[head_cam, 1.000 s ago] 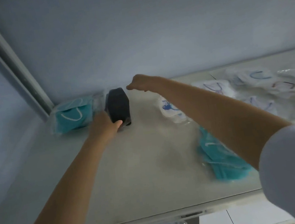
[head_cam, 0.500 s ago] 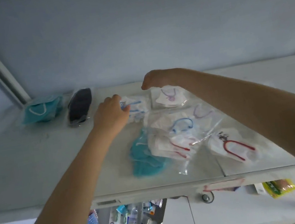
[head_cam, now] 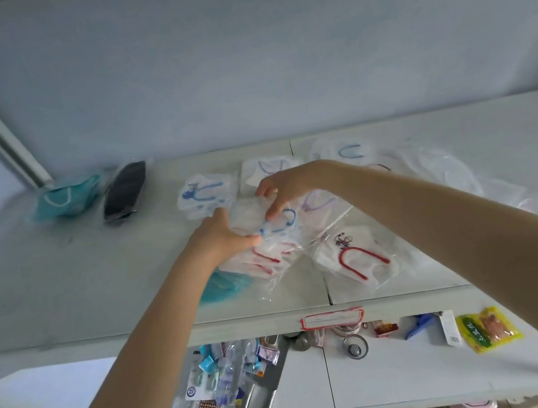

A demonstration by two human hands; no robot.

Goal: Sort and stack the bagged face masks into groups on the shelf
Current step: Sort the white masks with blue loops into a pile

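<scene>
**Both hands gripping one mask bag**

Near the front edge of the shelf (head_cam: 66, 294), right of centre, a red-looped mask bag (head_cam: 355, 261) is lying flat. At mid-frame, the left hand (head_cam: 221, 240) and right hand (head_cam: 287, 185) are both pinching a blue-looped mask bag (head_cam: 252, 216) over the pile. Farther back, upper left, a teal mask bag (head_cam: 66, 199) and a black mask bag (head_cam: 125, 189) are sitting side by side.

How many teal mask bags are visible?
2 teal bags: one back left beside the black mask; one near the front edge, partly under the white bags. Others may be hidden.
</scene>
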